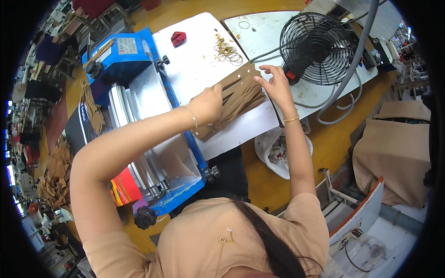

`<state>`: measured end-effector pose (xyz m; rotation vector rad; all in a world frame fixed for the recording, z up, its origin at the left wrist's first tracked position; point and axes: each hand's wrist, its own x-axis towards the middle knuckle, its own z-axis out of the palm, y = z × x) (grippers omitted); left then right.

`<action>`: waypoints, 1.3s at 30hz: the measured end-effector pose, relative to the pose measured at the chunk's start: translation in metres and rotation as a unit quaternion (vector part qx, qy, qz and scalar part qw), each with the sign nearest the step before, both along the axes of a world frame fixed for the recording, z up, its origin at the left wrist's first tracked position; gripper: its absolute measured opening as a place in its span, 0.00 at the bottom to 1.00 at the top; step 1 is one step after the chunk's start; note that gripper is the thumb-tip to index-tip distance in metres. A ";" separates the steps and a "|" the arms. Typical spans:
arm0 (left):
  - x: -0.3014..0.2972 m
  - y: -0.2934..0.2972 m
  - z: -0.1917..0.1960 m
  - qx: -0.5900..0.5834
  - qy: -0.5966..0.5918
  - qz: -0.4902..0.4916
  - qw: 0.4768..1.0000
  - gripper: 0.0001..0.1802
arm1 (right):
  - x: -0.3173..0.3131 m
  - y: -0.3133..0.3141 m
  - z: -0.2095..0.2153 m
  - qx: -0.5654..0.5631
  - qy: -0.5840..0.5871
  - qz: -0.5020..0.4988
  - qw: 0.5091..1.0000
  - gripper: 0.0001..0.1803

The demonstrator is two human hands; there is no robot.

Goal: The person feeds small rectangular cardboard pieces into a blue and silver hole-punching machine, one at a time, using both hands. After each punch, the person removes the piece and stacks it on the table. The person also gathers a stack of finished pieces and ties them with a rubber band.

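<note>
A bundle of brown, flat cut pieces, which look like leather or fabric (241, 99), lies at a slant on the white table in front of me. My left hand (208, 105) is closed over the bundle's near left part, its fingertips partly hidden. At the far right end, my right hand (277, 85) has its thumb and forefinger apart. The thumb is at the bundle's edge; whether it touches I cannot tell. Some pieces fan out loosely toward the right, and small pale marks show on a few of them.
Left of the bundle stands a blue machine (178, 111) with metal rollers. Rubber bands (227, 52) and a red cloth lump (178, 38) lie on the white table (194, 34). A black fan (320, 48) and grey hose (357, 60) are at the right. A white bag (264, 148) hangs below.
</note>
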<state>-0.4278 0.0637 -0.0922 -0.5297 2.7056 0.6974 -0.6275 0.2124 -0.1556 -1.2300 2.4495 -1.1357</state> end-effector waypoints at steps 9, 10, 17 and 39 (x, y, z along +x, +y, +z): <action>0.075 -0.035 0.110 0.099 0.107 0.081 0.986 0.19 | 0.075 0.032 -0.044 -0.200 0.131 -0.012 0.971 0.10; 0.088 -0.035 0.118 0.113 0.102 0.103 0.983 0.20 | 0.080 0.044 -0.050 -0.229 0.119 -0.101 0.961 0.09; 0.150 -0.031 0.152 0.224 0.209 0.188 0.933 0.17 | 0.130 0.088 -0.062 -0.099 0.064 -0.107 0.987 0.07; 0.228 -0.010 0.147 0.222 0.289 0.265 0.893 0.18 | 0.113 0.051 -0.046 0.123 0.333 0.336 0.872 0.42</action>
